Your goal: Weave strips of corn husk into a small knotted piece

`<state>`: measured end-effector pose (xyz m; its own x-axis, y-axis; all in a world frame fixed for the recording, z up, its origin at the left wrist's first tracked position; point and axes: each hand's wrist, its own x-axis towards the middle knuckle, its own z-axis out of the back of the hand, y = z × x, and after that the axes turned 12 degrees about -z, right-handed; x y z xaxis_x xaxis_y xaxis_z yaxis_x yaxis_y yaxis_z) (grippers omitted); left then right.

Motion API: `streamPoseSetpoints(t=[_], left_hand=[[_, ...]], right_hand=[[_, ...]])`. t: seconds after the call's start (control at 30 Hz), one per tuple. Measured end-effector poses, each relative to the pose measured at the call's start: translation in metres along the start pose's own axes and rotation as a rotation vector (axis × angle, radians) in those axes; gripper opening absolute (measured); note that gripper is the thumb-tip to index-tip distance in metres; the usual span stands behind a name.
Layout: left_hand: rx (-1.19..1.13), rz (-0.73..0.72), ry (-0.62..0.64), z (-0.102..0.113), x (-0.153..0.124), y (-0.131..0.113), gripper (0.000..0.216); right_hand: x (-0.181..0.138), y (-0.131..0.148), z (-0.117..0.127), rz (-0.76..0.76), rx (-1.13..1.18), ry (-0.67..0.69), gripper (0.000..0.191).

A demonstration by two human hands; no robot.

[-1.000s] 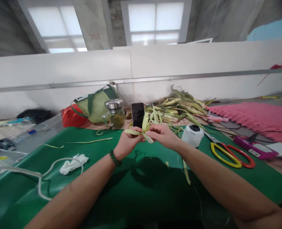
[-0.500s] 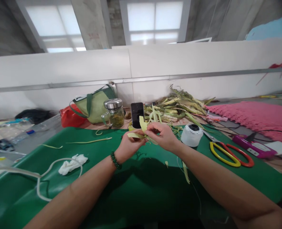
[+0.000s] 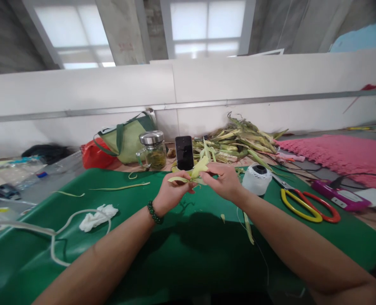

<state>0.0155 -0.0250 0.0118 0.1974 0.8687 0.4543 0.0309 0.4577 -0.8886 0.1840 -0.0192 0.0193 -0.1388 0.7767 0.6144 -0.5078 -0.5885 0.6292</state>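
Observation:
Both hands meet above the green mat [image 3: 181,250] and pinch a small bundle of pale yellow-green husk strips [image 3: 196,171]. My left hand [image 3: 171,190], with a dark green bead bracelet on the wrist, is closed on the strips' left end. My right hand [image 3: 222,180] is closed on the right end, fingers curled over the strips. A thin white thread runs down from my right wrist across the mat. A spool of white thread [image 3: 257,179] stands just right of my right hand.
A black phone [image 3: 184,152] stands upright behind the hands, beside a glass jar [image 3: 152,151] and a green bag [image 3: 127,137]. A husk pile [image 3: 238,142] lies at the wall. Yellow and red scissors [image 3: 308,205], a purple tool [image 3: 340,197], a white rag [image 3: 97,216] with cord.
The hands have shifted slightly and turned the husk strips between the fingers; the upright strip now leans to the right. Everything on the table stays put.

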Motion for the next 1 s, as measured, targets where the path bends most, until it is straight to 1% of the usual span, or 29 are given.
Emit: streamPoseSetpoints(t=[0.1,0.27,0.3,0.37,0.43,0.5,0.67,0.8,0.87,1.0], left_hand=[[-0.043,-0.008,-0.01,-0.001,0.001,-0.001,0.028],[-0.086,-0.015,0.081,-0.005,0.0,-0.002,0.031],[-0.088,-0.02,0.085,-0.005,0.0,-0.001,0.031],[-0.086,-0.035,0.075,-0.005,-0.001,-0.001,0.031],[-0.077,-0.047,0.063,-0.005,-0.001,-0.002,0.031],[-0.062,-0.05,0.056,-0.005,-0.001,-0.003,0.029],[-0.065,-0.075,0.02,-0.005,-0.002,-0.004,0.029],[-0.072,-0.109,-0.03,-0.004,-0.002,-0.001,0.032],[-0.065,-0.086,-0.037,-0.004,-0.002,-0.002,0.029],[-0.054,-0.053,-0.019,-0.006,-0.002,-0.005,0.028]], right_hand=[[0.0,0.0,0.0,-0.031,0.066,0.019,0.036],[-0.004,0.004,-0.002,-0.015,0.164,0.03,0.013],[-0.004,0.005,-0.002,-0.021,0.159,0.018,0.012],[-0.004,0.005,0.0,-0.049,0.126,-0.005,0.019],[-0.002,0.004,0.003,-0.106,0.114,-0.003,0.027],[0.002,0.002,0.006,-0.188,0.164,0.031,0.029],[0.013,-0.005,0.006,-0.465,0.413,0.128,0.021],[0.017,-0.01,0.001,-0.635,0.521,0.237,0.017],[0.017,-0.012,-0.001,-0.68,0.544,0.244,0.015],[0.018,-0.014,-0.001,-0.66,0.568,0.231,0.014]])
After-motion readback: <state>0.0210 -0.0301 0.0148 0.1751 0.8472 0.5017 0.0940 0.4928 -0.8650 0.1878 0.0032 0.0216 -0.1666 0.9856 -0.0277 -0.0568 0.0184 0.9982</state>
